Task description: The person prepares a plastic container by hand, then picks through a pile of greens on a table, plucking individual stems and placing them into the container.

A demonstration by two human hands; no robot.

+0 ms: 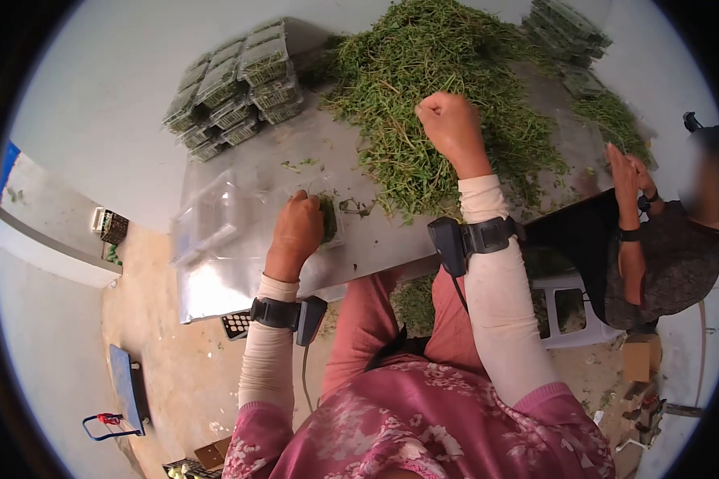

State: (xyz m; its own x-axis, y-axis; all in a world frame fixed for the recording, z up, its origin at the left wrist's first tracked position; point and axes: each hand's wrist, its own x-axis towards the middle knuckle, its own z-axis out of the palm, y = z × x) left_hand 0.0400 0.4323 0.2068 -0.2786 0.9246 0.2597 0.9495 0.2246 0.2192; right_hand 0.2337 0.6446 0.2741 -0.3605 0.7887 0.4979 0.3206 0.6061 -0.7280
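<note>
Near the front of the metal table [339, 168], my left hand [298, 227] is closed on a bunch of green stems [327, 217] over a clear plastic tray [339, 233]. My right hand [453, 128] is above the large heap of greens [407, 72], its fingers curled together. Whether anything is pinched in those fingers is too small to tell. Left of my left hand lie empty clear plastic containers [214, 214]. A few loose sprigs [302, 165] are scattered behind my left hand.
Filled clear boxes [240, 72] are stacked at the back left, more boxes [567, 32] at the back right. A co-worker [663, 255] sits at the right edge, hands raised near a smaller pile of greens [611, 120]. A blue cart [126, 387] stands on the floor at left.
</note>
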